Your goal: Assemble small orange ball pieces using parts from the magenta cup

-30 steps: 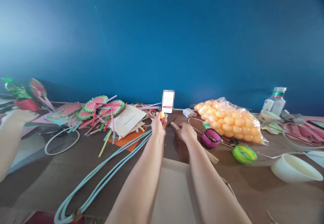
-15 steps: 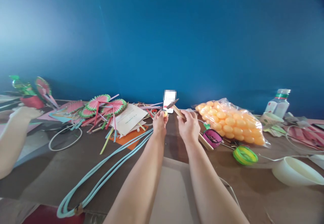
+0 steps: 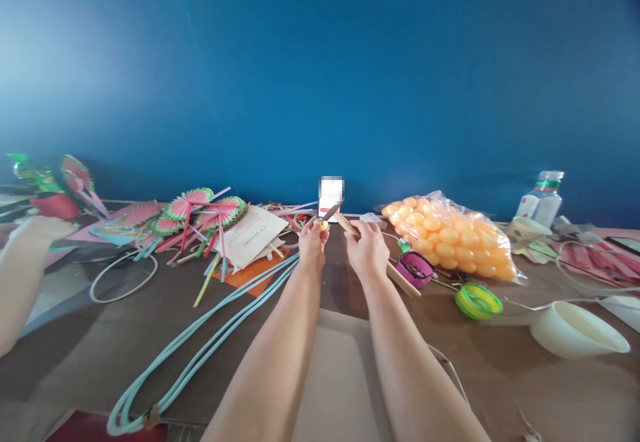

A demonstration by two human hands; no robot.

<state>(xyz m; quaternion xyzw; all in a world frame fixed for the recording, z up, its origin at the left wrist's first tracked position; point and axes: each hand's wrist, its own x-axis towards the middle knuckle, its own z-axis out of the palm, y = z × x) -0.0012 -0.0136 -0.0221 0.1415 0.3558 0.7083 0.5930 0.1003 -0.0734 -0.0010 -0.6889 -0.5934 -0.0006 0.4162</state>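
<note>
My left hand (image 3: pixel 312 243) is closed in a pinch on a small orange ball (image 3: pixel 323 225), held up over the brown table (image 3: pixel 150 335). My right hand (image 3: pixel 367 249) is wrapped round the wooden handle of a tool (image 3: pixel 400 278) whose dark metal tip (image 3: pixel 331 213) points at the ball and touches or nearly touches it. Both arms reach forward from the bottom of the view. A clear bag of orange balls (image 3: pixel 453 235) lies just right of my right hand.
Pink and green paper fans (image 3: pixel 203 210), coloured strips, papers and light-blue tubing (image 3: pixel 200 349) lie to the left. A purple holder (image 3: pixel 415 269), green ring (image 3: pixel 479 300), white bowl (image 3: pixel 575 329) and bottle (image 3: pixel 543 199) sit right. Another person's arm (image 3: pixel 20 275) is at far left.
My right hand lifted the wooden-handled tool off the table and brought its tip up to the ball in my left hand. The left hand stayed roughly in place.
</note>
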